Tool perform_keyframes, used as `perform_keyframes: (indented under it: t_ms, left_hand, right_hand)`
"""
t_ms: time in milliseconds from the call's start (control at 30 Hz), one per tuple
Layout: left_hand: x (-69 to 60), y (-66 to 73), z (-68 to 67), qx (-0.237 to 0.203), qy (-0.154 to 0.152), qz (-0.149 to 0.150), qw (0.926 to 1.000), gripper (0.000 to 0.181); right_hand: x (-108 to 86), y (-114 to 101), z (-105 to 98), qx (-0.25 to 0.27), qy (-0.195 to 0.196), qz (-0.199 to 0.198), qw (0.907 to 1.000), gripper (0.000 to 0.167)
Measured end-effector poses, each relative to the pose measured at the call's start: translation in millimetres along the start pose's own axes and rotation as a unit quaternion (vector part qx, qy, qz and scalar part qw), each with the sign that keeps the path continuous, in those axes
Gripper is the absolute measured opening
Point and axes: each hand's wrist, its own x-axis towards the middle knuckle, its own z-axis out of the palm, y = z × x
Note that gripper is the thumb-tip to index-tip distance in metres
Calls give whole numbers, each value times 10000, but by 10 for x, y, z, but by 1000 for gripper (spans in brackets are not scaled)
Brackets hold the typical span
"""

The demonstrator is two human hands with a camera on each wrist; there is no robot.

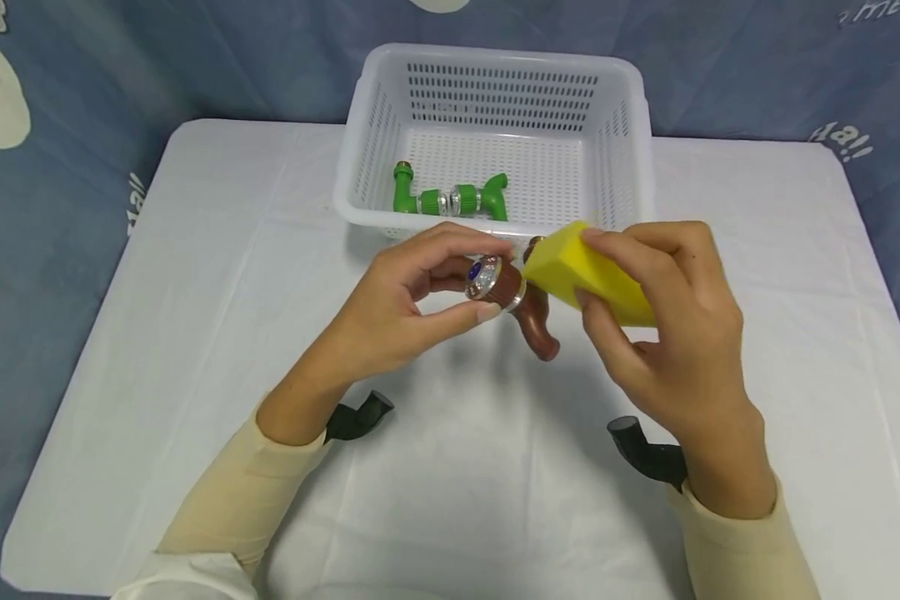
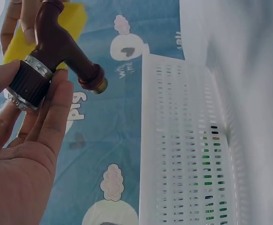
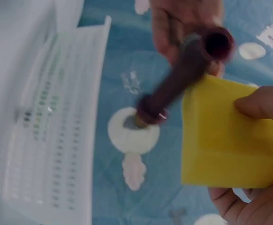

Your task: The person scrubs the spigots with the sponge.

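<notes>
A brown faucet with a ribbed, silver-banded knob is held in my left hand, thumb and fingers around the knob. Its curved spout points down toward me in the head view; the brass-threaded inlet shows in the left wrist view. My right hand pinches a yellow sponge between thumb and fingers. The sponge's near end lies against or just beside the faucet body; whether they touch is hard to tell. In the right wrist view the faucet is blurred, behind the sponge.
Behind the hands stands a white perforated basket. Inside it, near the front wall, lie green faucet pieces with clear and silver bands. A white cloth covers the table; a blue printed curtain hangs beyond.
</notes>
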Motion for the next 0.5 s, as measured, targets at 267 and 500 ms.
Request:
perform_keyframes:
  t_ms: [267,500]
  left_hand:
    - [8,-9,-57,-308,188,132,9993,48]
    - [14,3,-51,-358,211,-6,9991,47]
  right_hand:
    - [11,48,-21,-245,-314,119,9991,36]
    - [2,21,-26,-274,250,293,9989,33]
